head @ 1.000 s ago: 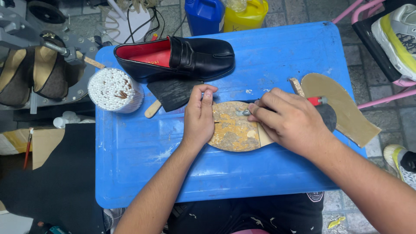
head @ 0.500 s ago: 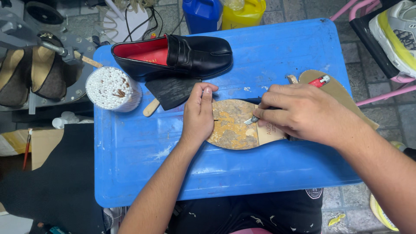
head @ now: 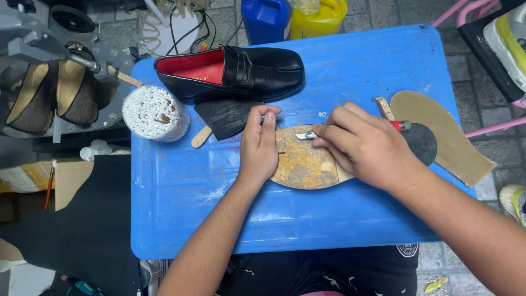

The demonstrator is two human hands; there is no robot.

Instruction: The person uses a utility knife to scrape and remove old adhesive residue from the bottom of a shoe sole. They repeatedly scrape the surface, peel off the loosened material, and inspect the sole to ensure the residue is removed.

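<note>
A worn tan shoe sole [head: 306, 164], stained with glue, lies flat on the blue table [head: 219, 214]. My left hand [head: 258, 147] presses down on the sole's left end, fingers together. My right hand [head: 364, 145] grips a small utility knife [head: 307, 135] with a red handle end showing behind the hand; its blade tip rests on the sole's upper edge. A black loafer [head: 235, 71] with a red lining lies on its side at the table's far edge.
A white cup of cotton swabs [head: 153, 113] stands left of the loafer, beside a black rubber piece [head: 224, 116] and a wooden stick. Tan and black sole cutouts [head: 444, 131] lie at the right. Blue and yellow jugs [head: 293, 16] stand behind the table.
My right hand has drawn the knife a little to the left along the sole's upper edge. The left hand stays pressed on the sole.
</note>
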